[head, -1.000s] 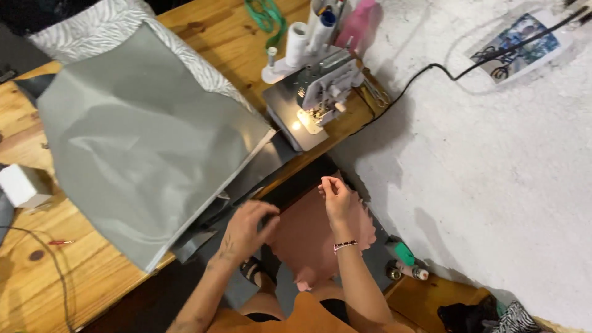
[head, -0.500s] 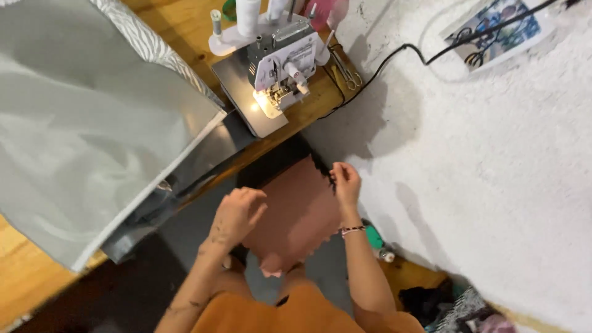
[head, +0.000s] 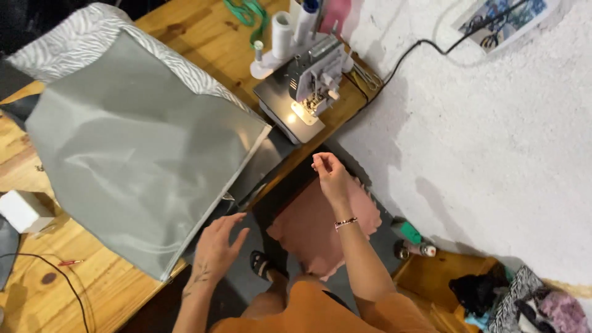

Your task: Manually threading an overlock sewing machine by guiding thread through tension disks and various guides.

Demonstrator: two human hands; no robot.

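A large grey fabric sheet (head: 135, 166) lies spread over the wooden table (head: 92, 296), its near corner hanging off the edge. My left hand (head: 219, 246) hovers open with fingers spread just below that corner. My right hand (head: 330, 172) is raised in front of the grey overlock sewing machine (head: 311, 80), fingertips pinched together; I cannot make out anything between them. Below both hands a pink piece of cloth (head: 314, 234) lies across a dark mat beside my sandalled foot (head: 262, 265).
Thread cones (head: 283, 31) and green scissors (head: 246, 12) sit behind the machine, whose lamp is lit. A zebra-patterned cloth (head: 68, 37) lies under the grey sheet. A white box (head: 24, 209) rests at the table's left. Bottles (head: 413, 240) and a clothes pile (head: 524, 296) are on the floor.
Both hands have lifted off the pink cloth. The left hand moved left toward the grey sheet's corner; the right hand rose toward the machine. The view tilted back over the table.
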